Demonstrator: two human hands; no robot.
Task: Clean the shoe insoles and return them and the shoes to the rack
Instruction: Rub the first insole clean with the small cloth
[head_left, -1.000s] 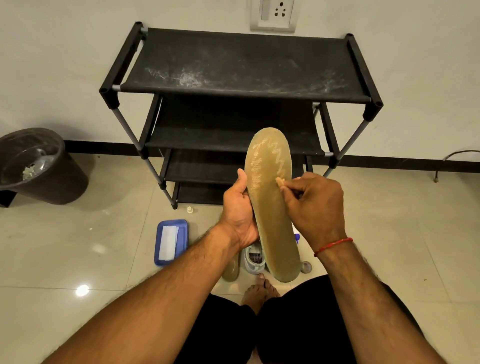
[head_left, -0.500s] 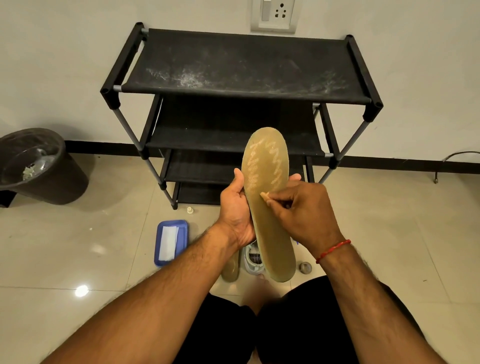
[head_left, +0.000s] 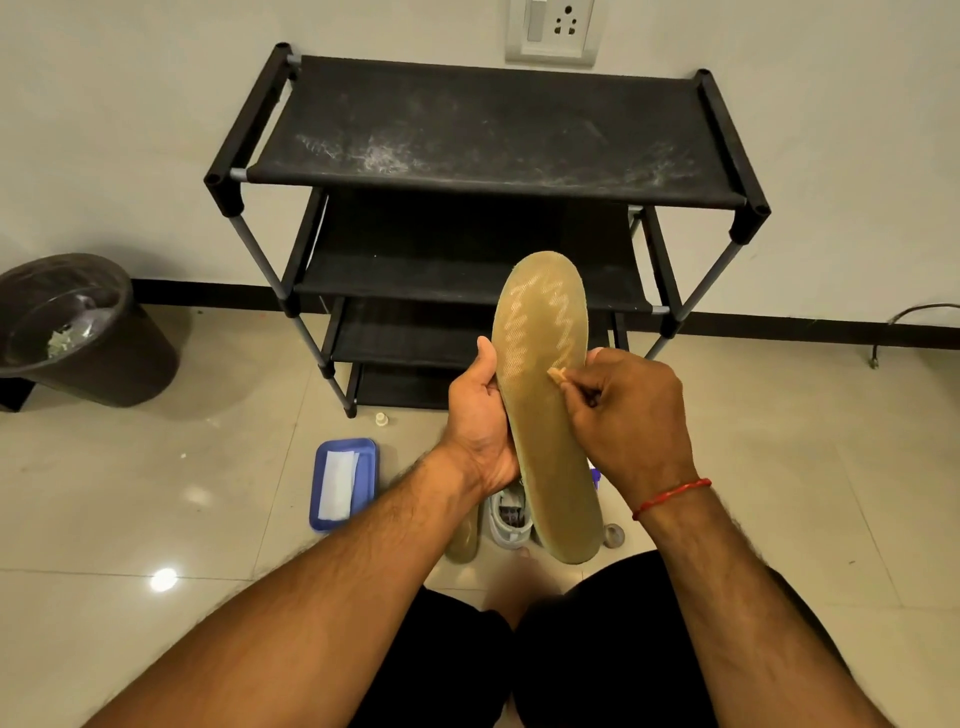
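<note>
Left hand (head_left: 480, 415) curls round the insole (head_left: 545, 431) edge, right hand (head_left: 636, 415) pinches a small tan piece (head_left: 558, 375), touching the insole just beyond its fingertips (head_left: 575, 388).

Bare, hairy forearms (head_left: 291, 623) show, with a red thread bracelet (head_left: 672, 498) on the right wrist, above black shorts (head_left: 613, 670).

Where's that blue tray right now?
In the head view, the blue tray lies on the floor left of centre, in front of the shoe rack, left of the left hand.
</note>
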